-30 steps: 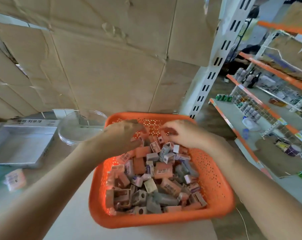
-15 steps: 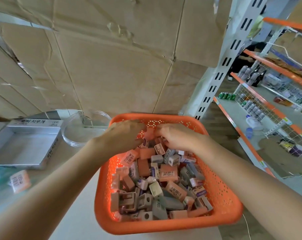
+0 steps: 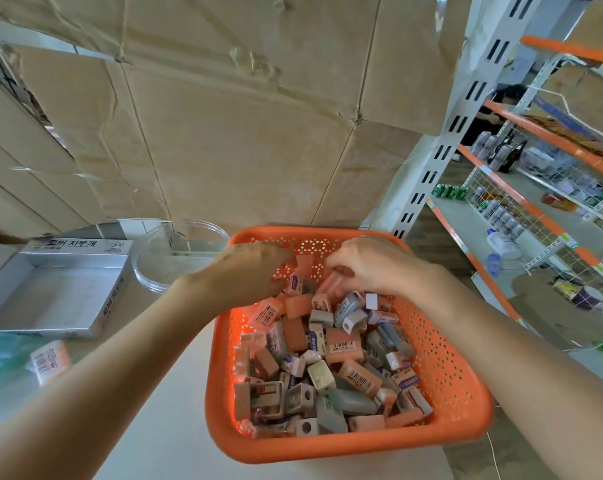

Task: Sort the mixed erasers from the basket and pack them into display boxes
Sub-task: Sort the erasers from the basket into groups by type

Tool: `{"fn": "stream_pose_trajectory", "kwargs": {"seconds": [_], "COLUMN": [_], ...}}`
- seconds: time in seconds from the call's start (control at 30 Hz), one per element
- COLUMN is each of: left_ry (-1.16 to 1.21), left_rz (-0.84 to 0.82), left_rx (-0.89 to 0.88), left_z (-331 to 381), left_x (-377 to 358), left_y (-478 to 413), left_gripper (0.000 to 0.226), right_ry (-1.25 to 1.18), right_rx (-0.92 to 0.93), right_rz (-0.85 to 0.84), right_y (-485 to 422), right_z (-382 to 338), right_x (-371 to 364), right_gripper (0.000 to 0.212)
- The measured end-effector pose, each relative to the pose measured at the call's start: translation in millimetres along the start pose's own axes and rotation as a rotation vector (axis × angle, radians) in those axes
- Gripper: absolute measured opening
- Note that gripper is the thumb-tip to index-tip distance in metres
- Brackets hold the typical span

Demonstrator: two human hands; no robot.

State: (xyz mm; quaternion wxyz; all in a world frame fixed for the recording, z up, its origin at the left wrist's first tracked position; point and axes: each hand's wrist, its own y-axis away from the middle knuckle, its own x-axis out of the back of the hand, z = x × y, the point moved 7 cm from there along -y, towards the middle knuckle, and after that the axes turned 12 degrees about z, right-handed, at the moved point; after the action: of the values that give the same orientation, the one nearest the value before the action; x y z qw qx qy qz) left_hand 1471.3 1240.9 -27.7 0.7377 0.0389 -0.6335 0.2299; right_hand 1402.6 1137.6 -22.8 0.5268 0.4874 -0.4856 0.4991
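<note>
Hands (image 3: pixel 372 268) closer together, fingers (image 3: pixel 343 271) gripping erasers (image 3: pixel 328 285)

Bench (image 3: pixel 154 431), head view. Bare surface extends from the basket (image 3: pixel 462 368) toward 7 and 8 o'clock, crossed only by the left forearm. At 9 o'clock an open display box (image 3: pixel 54 299) and, nearer, a loose eraser (image 3: pixel 49 360) occupy the bench. A clear round dish (image 3: pixel 161 268) stands at 10 o'clock, just beside the box. Stacked cartons (image 3: pixel 223 140) close off 12 o'clock, and a white shelf upright (image 3: pixel 442 154) stands at 1 o'clock. The left hand (image 3: pixel 244 271) and right hand (image 3: pixel 372 268) crowd the basket's far end, while the near erasers (image 3: pixel 327 355) lie uncovered.
</note>
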Motion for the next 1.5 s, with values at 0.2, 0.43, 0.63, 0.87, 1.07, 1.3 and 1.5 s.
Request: {"fn": "stream_pose_trajectory", "kwargs": {"seconds": [0.2,0.43,0.63,0.87,1.07,1.3,1.5], "left_ry": [0.019,0.039,0.075,0.212,0.237,0.214,0.176], "left_rz": [-0.032,-0.21,-0.28,-0.204,-0.216,-0.252,-0.145], "left_rx": [0.021,0.019,0.009,0.01,-0.008,0.013,-0.011], "left_z": [1,7,22,21,24,23,23], "left_x": [-2,-24,-36,-38,-39,-43,-25], "left_y": [-2,-14,-24,-29,-26,-26,-25], "left_gripper": [0.033,0.035,0.036,0.02,0.037,0.034,0.025], "right_ry": [-0.2,-0.347,-0.409,-0.449,-0.456,-0.457,-0.467], "right_rx": [-0.198,-0.397,-0.457,-0.475,-0.478,-0.474,-0.477], "right_rz": [0.237,0.454,0.489,0.538,0.532,0.521,0.53], "right_y": [29,71,80,82,83,83,85], "right_z": [22,34,37,37,36,33,34], "right_x": [17,27,11,10,10,11,14], "right_gripper": [0.017,0.017,0.017,0.019,0.02,0.022,0.018]}}
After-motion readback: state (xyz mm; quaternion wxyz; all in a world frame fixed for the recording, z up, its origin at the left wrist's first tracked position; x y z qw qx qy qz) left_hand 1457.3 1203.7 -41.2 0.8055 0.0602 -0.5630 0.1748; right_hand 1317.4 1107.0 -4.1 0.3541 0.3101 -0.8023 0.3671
